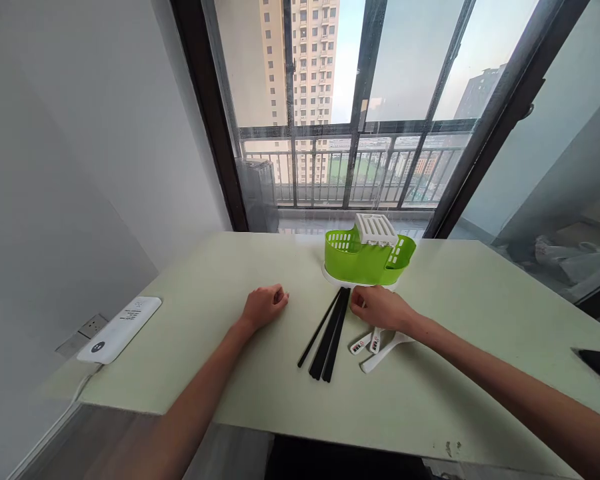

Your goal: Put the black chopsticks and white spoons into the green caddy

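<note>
- Centrally in the head view, a pale green table [220, 267] with a smooth matte top is filling the lower half of the frame, its near edge running along the bottom.
- A bright green plastic caddy [367, 260] with slotted walls is standing on a white base just above the middle of the frame, and a white slatted insert [376, 228] is sitting tilted on its top.
- Several slim black chopsticks [329, 337] are lying in a loose bundle on the table at the middle of the frame, their far tips near the caddy's base and their near ends fanning out slightly toward the bottom.
- White plastic spoons [375, 350] with labelled handles are lying just right of the chopsticks, partly under the right wrist.
- The left hand [265, 307] is resting on the table left of centre, forearm stretching in from the lower left; its fingers are curling into a loose fist, holding nothing and lying well apart from the chopsticks.
- The right hand [380, 308] is reaching in from the lower right, knuckles up, just in front of the caddy; its fingers are bunching together at the far tips of the chopsticks, though whether they are actually pinching them I cannot tell.
- A white power strip [120, 329] is lying at the table's left edge.
</note>
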`<state>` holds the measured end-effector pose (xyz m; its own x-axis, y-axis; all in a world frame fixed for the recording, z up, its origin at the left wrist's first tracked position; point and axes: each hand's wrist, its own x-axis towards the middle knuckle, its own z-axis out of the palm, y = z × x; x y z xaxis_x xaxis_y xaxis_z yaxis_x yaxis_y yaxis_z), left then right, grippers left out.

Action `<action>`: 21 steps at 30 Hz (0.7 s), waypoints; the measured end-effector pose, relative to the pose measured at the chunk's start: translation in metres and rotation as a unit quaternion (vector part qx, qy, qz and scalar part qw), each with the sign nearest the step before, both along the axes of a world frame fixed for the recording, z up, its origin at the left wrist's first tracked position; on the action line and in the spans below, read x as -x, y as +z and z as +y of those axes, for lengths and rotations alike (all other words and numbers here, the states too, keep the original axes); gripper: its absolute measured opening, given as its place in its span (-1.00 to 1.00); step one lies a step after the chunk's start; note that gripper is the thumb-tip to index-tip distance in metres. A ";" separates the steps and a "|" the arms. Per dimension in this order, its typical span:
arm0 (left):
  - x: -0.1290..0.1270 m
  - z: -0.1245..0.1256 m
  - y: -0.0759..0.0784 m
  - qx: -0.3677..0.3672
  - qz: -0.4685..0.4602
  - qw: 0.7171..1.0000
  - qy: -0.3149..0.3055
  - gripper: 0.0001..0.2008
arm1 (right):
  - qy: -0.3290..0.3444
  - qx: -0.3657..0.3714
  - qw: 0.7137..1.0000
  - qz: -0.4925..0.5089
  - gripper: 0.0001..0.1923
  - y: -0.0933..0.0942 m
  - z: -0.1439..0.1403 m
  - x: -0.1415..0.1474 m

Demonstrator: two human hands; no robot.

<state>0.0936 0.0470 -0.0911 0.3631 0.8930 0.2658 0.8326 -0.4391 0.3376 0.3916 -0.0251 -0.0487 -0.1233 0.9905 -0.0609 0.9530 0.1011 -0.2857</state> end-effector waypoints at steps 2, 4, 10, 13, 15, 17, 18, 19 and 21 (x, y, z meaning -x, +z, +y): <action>0.000 0.000 0.000 0.001 0.001 1.000 0.001 -0.70 | -0.017 0.037 0.998 -0.053 -0.81 0.000 0.006 0.010; 0.001 0.000 -0.001 0.002 0.003 1.000 -0.003 -0.70 | -0.025 0.069 0.994 -0.078 -0.72 0.000 0.012 0.017; 0.001 0.001 -0.002 -0.004 0.003 1.000 -0.011 -0.69 | -0.031 0.136 0.986 -0.087 -0.65 -0.001 0.024 0.031; 0.001 0.001 -0.003 0.000 0.006 1.000 -0.008 -0.69 | -0.036 0.183 0.980 -0.074 -0.63 0.001 0.026 0.037; 0.000 0.000 -0.003 0.002 0.007 1.000 -0.006 -0.70 | -0.043 0.216 0.973 -0.063 -0.61 0.001 0.029 0.040; 0.000 0.000 -0.002 0.001 0.010 1.000 -0.007 -0.69 | -0.050 0.240 0.968 -0.052 -0.59 0.001 0.032 0.041; 0.000 -0.001 -0.002 0.001 0.012 1.000 -0.007 -0.69 | -0.053 0.249 0.966 -0.048 -0.59 0.000 0.034 0.042; 0.000 -0.001 -0.002 0.002 0.013 1.000 -0.007 -0.70 | -0.055 0.256 0.964 -0.044 -0.58 0.000 0.035 0.041; 0.000 -0.001 -0.003 0.005 0.015 1.000 -0.006 -0.70 | -0.058 0.270 0.961 -0.031 -0.58 -0.001 0.038 0.040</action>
<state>0.0938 0.0461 -0.0940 0.3817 0.8910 0.2457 0.8374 -0.4459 0.3162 0.3512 0.0125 -0.0494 0.0073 0.8195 -0.5731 0.9657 -0.1545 -0.2087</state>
